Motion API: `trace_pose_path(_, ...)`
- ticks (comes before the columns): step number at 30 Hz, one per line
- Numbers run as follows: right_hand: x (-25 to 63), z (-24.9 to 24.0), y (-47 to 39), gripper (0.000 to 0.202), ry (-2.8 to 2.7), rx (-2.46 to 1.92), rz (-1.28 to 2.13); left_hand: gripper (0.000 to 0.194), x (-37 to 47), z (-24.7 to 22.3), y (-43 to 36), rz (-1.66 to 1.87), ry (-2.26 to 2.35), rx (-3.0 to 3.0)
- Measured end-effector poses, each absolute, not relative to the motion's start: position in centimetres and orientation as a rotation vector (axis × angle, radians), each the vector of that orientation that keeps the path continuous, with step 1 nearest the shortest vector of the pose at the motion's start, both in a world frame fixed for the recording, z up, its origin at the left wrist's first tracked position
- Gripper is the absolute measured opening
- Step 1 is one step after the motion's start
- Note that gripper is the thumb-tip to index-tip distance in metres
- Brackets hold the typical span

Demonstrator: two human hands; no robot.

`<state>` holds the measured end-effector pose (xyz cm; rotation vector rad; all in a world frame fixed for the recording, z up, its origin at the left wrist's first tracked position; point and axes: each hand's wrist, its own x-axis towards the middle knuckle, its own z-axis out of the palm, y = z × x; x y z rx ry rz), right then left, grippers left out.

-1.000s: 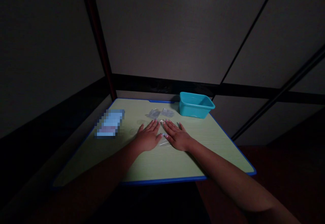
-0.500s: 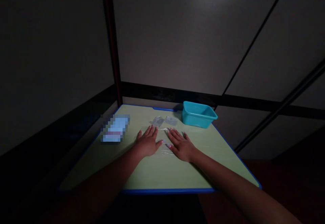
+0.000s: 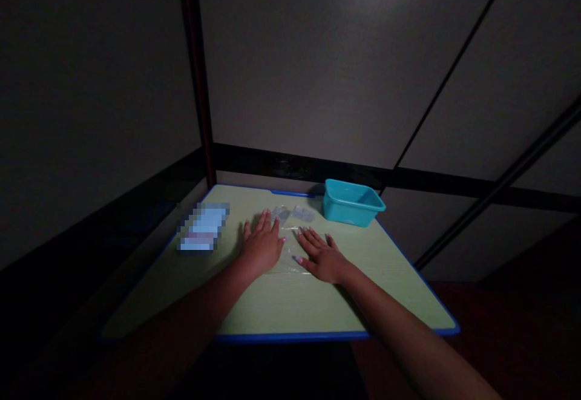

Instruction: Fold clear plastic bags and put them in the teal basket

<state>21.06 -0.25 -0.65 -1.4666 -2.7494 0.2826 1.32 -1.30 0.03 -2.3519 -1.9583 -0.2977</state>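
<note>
A clear plastic sheet or bag (image 3: 290, 259) lies flat on the table, partly hidden under my hands. My right hand (image 3: 323, 258) rests on its right side with the fingers spread. At its left side is my left hand (image 3: 262, 247), palm down and fingers apart; whether the palm touches the plastic I cannot tell. Just beyond my fingertips lie two small greyish see-through pieces, a left one (image 3: 281, 213) and a right one (image 3: 302, 213). Neither hand grips anything.
The pale green table (image 3: 290, 315) has a blue edge. A turquoise plastic basket (image 3: 351, 211) stands at its back right. A blurred-out, phone-like bright screen (image 3: 205, 228) lies at the left edge. Dark panelled walls (image 3: 299, 85) rise behind and to the left.
My left hand has moved slightly forward and left, its fingers now nearer the left greyish piece. My right hand stays on the plastic. The view has shifted a little.
</note>
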Motion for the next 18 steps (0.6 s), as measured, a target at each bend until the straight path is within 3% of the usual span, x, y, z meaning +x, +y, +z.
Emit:
trace_pose_path(7,23.0,-1.0,0.9,0.057,-2.626,-1.644,0.146,0.072,4.6,-0.7,-3.5,-0.358,-1.487,-2.799)
trace_pose_path(18,22.2,-1.7,0.3,0.057,-2.621,-1.655,0.061,0.089,6.0,-1.5,-4.5,-0.224,-1.627,-2.851)
